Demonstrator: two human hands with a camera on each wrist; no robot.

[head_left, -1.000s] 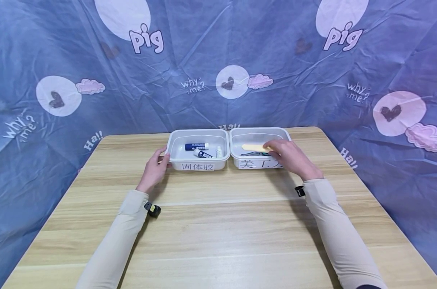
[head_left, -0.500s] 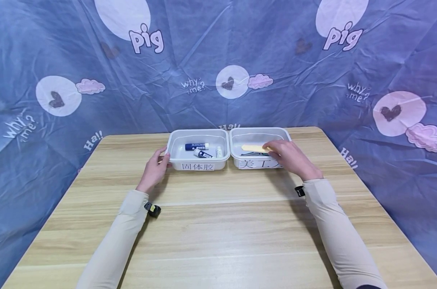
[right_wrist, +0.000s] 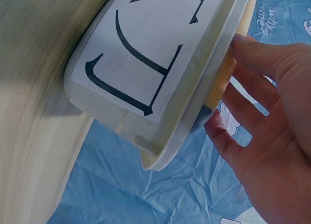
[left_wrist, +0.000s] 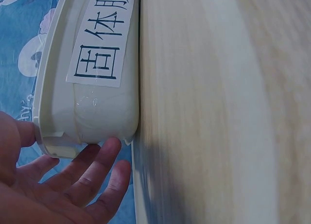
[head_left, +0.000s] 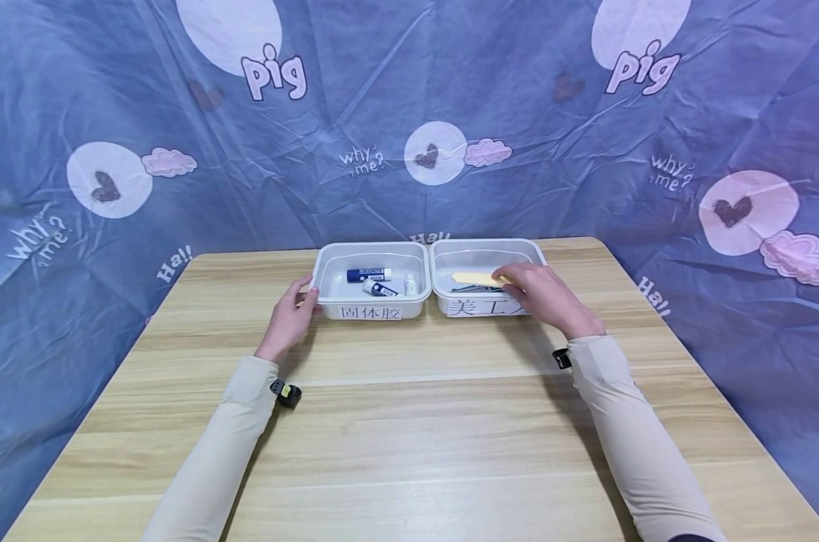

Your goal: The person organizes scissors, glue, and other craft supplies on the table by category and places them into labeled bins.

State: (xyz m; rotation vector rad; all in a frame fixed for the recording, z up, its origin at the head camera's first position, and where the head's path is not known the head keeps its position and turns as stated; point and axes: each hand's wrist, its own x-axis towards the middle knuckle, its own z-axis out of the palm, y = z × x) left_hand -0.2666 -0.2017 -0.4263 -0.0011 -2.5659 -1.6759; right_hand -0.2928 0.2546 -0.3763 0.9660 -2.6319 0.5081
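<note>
My left hand (head_left: 291, 320) holds the left end of a white plastic box (head_left: 372, 312), thumb at its rim and fingertips against the outer wall, as the left wrist view shows. Inside that box lie blue-and-white glue sticks (head_left: 369, 275) and a whitish one (head_left: 411, 284). Over the right white box (head_left: 439, 301), my right hand (head_left: 541, 295) pinches a yellow utility knife (head_left: 473, 278) between thumb and fingers. The right wrist view shows the knife's grey end (right_wrist: 201, 118) beside the rim. Beneath the knife, dark and green slim items (head_left: 477, 288) are partly hidden.
Both boxes stand side by side at the back of the wooden table (head_left: 409, 436), each with a paper label of black characters on its front. A blue printed cloth (head_left: 355, 98) hangs right behind and around the table.
The yellow utility knife has tilted and sunk very slightly in my right hand. My left hand and both boxes have stayed in place.
</note>
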